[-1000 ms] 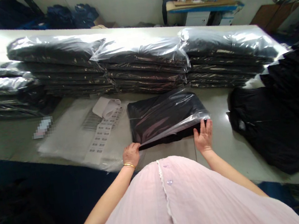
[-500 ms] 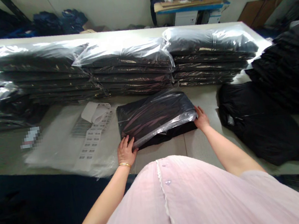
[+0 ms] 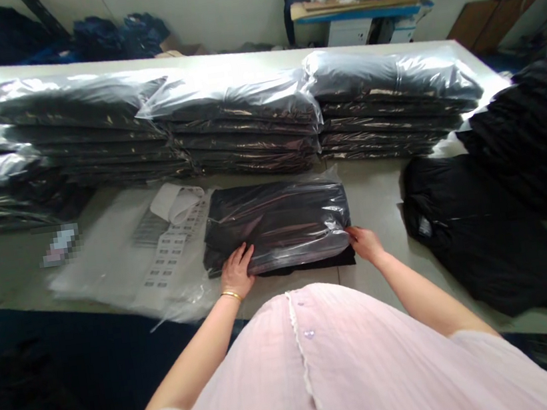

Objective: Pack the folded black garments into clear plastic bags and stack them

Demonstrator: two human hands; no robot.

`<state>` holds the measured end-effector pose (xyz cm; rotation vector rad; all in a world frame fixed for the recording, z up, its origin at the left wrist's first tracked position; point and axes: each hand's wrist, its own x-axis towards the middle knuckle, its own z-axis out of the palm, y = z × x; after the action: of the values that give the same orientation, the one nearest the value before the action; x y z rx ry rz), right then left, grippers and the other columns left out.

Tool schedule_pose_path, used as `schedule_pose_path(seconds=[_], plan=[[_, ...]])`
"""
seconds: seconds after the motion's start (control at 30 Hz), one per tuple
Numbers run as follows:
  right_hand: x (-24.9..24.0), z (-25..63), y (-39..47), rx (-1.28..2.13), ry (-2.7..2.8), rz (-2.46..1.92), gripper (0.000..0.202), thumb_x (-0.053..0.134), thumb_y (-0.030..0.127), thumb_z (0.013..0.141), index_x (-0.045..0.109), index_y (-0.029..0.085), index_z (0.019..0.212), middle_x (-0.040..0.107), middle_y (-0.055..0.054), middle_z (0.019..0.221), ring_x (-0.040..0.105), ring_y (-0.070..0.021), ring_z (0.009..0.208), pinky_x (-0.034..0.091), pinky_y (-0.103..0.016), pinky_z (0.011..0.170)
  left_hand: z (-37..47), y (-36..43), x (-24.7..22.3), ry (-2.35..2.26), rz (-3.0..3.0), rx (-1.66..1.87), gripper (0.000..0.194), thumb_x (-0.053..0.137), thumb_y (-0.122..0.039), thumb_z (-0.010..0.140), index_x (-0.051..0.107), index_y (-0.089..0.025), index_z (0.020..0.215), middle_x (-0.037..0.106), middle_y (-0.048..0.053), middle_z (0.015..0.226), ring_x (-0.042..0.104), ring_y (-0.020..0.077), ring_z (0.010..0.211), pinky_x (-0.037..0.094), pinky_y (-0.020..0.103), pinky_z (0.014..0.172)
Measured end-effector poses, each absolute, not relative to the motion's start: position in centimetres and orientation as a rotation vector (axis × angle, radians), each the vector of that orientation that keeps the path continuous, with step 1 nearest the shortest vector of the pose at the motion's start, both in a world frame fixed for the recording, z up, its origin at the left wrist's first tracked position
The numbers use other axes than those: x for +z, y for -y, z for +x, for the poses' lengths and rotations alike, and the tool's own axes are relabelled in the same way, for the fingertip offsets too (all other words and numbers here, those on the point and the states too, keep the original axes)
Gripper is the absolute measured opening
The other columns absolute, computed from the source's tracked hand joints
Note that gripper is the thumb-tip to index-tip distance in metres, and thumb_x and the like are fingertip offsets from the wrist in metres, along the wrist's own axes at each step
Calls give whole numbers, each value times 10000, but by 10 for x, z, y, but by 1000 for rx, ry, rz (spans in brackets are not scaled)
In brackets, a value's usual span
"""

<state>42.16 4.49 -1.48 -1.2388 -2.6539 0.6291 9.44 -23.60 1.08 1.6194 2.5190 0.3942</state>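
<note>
A folded black garment in a clear plastic bag lies on the table in front of me, with a strip of black cloth showing past the bag's near edge. My left hand rests on the near left corner of the bag, fingers spread over the plastic. At the near right corner, my right hand pinches the bag's edge. Left of the bag are a strip of printed labels and flat clear bags.
Stacks of bagged dark garments run along the back of the table. Unbagged black garments lie at the right, beside a taller black pile. A blurred small object sits at the left.
The bagged garment has turned to lie straighter and shifted slightly left. My right hand has moved a little left and down with its corner; my left hand has slid slightly right.
</note>
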Motion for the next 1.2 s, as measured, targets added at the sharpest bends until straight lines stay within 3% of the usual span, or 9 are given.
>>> schedule_pose_path(seconds=[0.27,0.37,0.5,0.6,0.73,0.87,0.97,1.07,1.2], plan=[[-26,461,18,597,2711,-1157,192,499,177,767,651,196,883,635,-65,889,576,-221,885,431,-319,818,109,228,-9,-2652,1429,419,731,458,-30,706,508,-285,1389,528,35,1411,478,287,1193,419,435,964],[-21,465,31,662,2766,-1058,210,551,237,759,617,192,953,620,-66,936,557,-225,918,413,-334,856,109,231,-10,-2653,1465,422,699,426,-25,730,515,-261,1381,539,39,1398,480,281,1186,418,427,960],[-13,465,39,594,2848,-927,454,657,385,714,573,167,1104,595,-98,1039,534,-251,975,396,-351,884,106,232,-9,-2622,1503,472,727,448,-8,695,513,-240,1380,548,47,1383,484,276,1181,411,418,984],[-14,463,41,502,2920,-971,358,634,325,746,590,164,1063,606,-102,1009,542,-236,941,394,-318,830,102,235,-9,-2595,1554,497,762,472,-1,663,502,-239,1386,539,45,1389,485,270,1191,405,410,1007],[-21,450,31,419,2792,-1328,205,514,232,849,628,183,1013,654,-80,955,577,-188,835,367,-264,702,102,246,-7,-2542,1658,494,733,518,-42,684,496,-233,1391,499,44,1429,478,276,1197,396,421,1040],[-24,425,6,379,2382,-1953,257,452,296,912,678,205,995,689,-86,885,592,-184,741,320,-263,599,108,255,-6,-2373,1806,489,711,583,-102,707,489,-241,1397,477,54,1447,457,276,1231,369,436,1091],[-24,415,-6,405,2235,-2113,262,472,341,900,696,224,970,700,-85,890,598,-190,730,301,-268,571,110,258,-6,-2269,1879,490,700,600,-126,730,473,-232,1410,465,67,1457,439,268,1261,353,433,1116],[-27,426,-3,332,2302,-1998,255,501,359,885,692,214,968,695,-78,892,601,-191,745,326,-267,588,109,258,-7,-2247,1872,469,677,611,-179,766,455,-218,1424,444,78,1475,422,266,1283,345,431,1126],[-39,465,19,262,2595,-1496,203,511,219,852,688,192,950,685,-81,998,600,-196,887,416,-277,738,105,256,-5,-2226,1822,377,687,628,-240,787,427,-222,1444,435,69,1489,417,260,1296,345,419,1125]])
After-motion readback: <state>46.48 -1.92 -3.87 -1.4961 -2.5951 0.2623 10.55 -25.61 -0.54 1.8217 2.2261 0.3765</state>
